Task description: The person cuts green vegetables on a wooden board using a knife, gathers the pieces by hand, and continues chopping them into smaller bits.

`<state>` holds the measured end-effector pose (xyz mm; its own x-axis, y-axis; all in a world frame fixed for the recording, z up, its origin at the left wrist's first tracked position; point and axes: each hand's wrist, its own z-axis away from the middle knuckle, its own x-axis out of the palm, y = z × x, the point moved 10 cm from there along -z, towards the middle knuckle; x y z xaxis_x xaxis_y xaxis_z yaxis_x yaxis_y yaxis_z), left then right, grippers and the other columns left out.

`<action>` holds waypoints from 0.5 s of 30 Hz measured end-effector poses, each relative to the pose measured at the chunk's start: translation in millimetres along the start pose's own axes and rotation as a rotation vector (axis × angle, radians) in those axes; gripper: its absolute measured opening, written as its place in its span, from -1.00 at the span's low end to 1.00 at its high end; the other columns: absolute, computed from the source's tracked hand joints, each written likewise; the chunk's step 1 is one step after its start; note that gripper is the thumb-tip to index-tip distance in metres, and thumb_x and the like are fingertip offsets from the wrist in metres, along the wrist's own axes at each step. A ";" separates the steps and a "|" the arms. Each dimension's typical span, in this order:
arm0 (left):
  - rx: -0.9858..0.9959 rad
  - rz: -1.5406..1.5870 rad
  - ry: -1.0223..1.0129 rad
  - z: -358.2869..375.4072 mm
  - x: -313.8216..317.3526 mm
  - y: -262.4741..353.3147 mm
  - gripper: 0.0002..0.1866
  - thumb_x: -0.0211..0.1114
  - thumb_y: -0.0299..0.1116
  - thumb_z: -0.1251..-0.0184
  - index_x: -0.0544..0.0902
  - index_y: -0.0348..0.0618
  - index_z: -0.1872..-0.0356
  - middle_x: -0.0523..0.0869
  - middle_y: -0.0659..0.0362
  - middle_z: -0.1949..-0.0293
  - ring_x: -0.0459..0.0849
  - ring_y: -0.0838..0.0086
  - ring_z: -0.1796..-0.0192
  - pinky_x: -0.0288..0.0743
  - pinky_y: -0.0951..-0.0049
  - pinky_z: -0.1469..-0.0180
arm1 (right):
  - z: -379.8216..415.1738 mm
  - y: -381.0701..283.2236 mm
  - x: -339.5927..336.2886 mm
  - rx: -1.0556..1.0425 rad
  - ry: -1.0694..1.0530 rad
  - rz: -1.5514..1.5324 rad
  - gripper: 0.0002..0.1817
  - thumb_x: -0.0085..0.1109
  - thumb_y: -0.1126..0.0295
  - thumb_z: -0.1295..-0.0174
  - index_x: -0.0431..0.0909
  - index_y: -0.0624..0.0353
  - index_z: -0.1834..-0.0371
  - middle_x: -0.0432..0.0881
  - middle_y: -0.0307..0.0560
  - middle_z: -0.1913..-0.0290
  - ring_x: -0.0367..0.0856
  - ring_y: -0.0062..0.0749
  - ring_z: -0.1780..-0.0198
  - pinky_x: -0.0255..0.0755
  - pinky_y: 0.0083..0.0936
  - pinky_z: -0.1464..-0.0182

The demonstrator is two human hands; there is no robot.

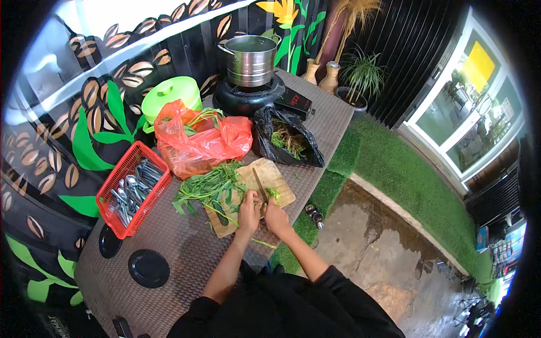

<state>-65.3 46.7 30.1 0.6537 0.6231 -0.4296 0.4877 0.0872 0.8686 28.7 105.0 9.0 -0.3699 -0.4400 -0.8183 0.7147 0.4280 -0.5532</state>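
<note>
A wooden cutting board (282,198) lies on the woven-pattern table, with leafy green stems (209,186) heaped over its left side. My right hand (276,218) is closed round the handle end of a knife (260,183), whose blade points away from me over the board. Beside it, my left hand (249,213) has its fingers bent together near the stems; what they grip is too small to make out. Small chopped green pieces (273,194) sit just right of the blade.
Behind the board are a red plastic bag (197,143), a black bag of trimmings (287,141), a green lidded container (169,98) and a steel pot (251,61) on a stove (248,97). A red cutlery basket (135,188) and black plates (149,268) are at left.
</note>
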 end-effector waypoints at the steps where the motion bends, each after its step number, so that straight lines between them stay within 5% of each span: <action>1: 0.006 -0.008 0.006 -1.7 -1.8 4.8 -0.67 0.11 -0.64 -0.11 0.30 -0.15 0.11 0.59 -0.05 0.31 0.59 0.00 0.21 0.39 0.14 0.22 | 3.9 0.2 -3.0 0.002 0.003 -0.003 -0.72 -0.20 0.28 -0.29 0.22 0.30 0.13 0.57 0.41 0.32 0.59 0.28 0.26 0.46 0.06 0.24; 6: 0.002 0.021 0.015 -4.2 -2.5 -1.1 -0.70 0.12 -0.64 -0.12 0.29 -0.16 0.16 0.59 -0.05 0.29 0.59 0.00 0.19 0.40 0.15 0.26 | 24.2 -0.8 6.9 0.136 -0.045 -0.002 -0.71 -0.20 0.26 -0.30 0.25 0.31 0.15 0.57 0.42 0.32 0.58 0.30 0.24 0.46 0.04 0.22; 15: 0.071 -0.048 0.046 4.6 -1.6 -6.1 -0.79 0.16 -0.56 -0.20 0.31 -0.21 0.22 0.54 -0.03 0.27 0.60 0.06 0.22 0.44 0.18 0.30 | 25.7 1.9 10.4 0.077 -0.040 0.039 -0.64 -0.19 0.23 -0.32 0.14 0.31 0.02 0.58 0.39 0.37 0.59 0.25 0.29 0.48 0.00 0.26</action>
<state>-66.7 41.5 24.3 0.6019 0.6548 -0.4572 0.5587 0.0637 0.8269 41.5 80.9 3.4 -0.3177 -0.4557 -0.8315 0.7724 0.3842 -0.5058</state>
